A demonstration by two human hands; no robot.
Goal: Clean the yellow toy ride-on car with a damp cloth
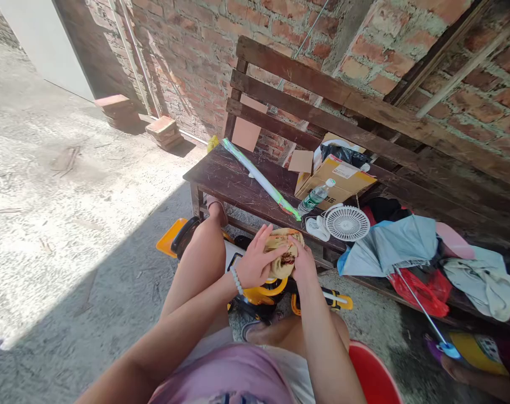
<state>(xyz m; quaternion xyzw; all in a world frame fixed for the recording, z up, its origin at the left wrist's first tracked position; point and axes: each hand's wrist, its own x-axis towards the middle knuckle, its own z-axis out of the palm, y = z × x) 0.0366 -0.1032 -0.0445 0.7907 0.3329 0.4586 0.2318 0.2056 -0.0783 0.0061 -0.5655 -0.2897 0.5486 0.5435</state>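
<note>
Both my hands hold a folded flatbread with dark filling [283,253] in front of me. My left hand [255,262], a bead bracelet on its wrist, cups the bread from the left with fingers spread over its top. My right hand [303,262] grips it from the right and underneath. I sit with bare knees raised, a yellow toy ride-on car [261,292] between my legs below the bread.
A dark wooden bench [233,179] stands ahead against a brick wall, bearing a long green-wrapped tube [261,179], a cardboard box [339,179], a water bottle [316,197], a small white fan [346,223], a folded umbrella [391,244] and clothes. Bare concrete floor lies left. A red stool edge [375,376] sits under me.
</note>
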